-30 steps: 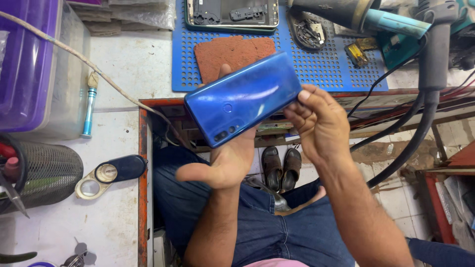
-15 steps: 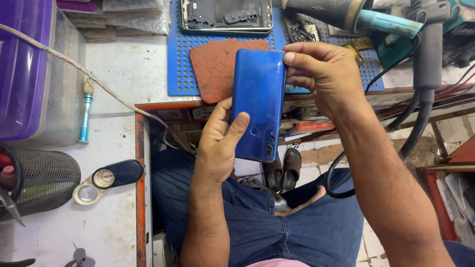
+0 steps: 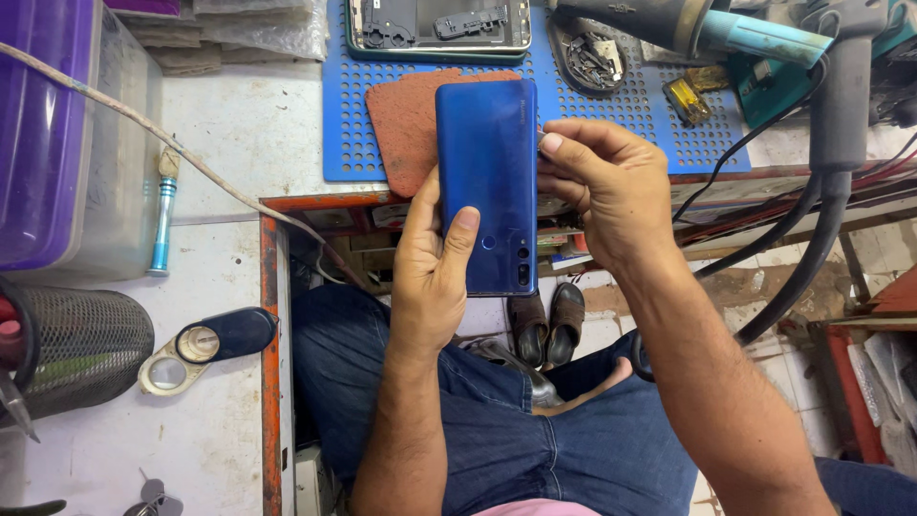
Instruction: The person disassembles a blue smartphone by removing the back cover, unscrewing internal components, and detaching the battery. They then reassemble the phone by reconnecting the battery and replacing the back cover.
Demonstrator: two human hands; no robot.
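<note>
- Phone (image 3: 487, 182), blue and glossy, held back-side up with its long axis running away from the person, above the near edge of the worktop (image 3: 248, 134).
- Left hand (image 3: 430, 268) cups the phone from below and from its left side; the grip is closed on it, thumb lying along the left edge and a fingertip resting on the back near the round sensor.
- Right hand (image 3: 607, 186) sits against the phone's right edge, fingers curled in and pinched at the seam; whether a small tool is between the fingertips I cannot tell.
- Blue perforated mat (image 3: 630, 115) lies on the worktop under the far end of the phone, with a reddish-brown pad (image 3: 406, 124) on it, partly hidden by the phone.
- Opened phone frame (image 3: 439, 24) rests at the far edge of the mat, its insides showing.
- Hot-air tool (image 3: 707, 29) with a teal handle lies to the right of the frame, thick dark cables hanging down beside it.
- Clear plastic box (image 3: 57, 134) with a purple one nested in it stands at the far left, a black mesh holder (image 3: 81, 349) nearer the person.
- Small blue-tipped tool (image 3: 162, 215) lies just beside the box.
- Person's blue jeans and dark shoes (image 3: 546, 320) show below the hands.
</note>
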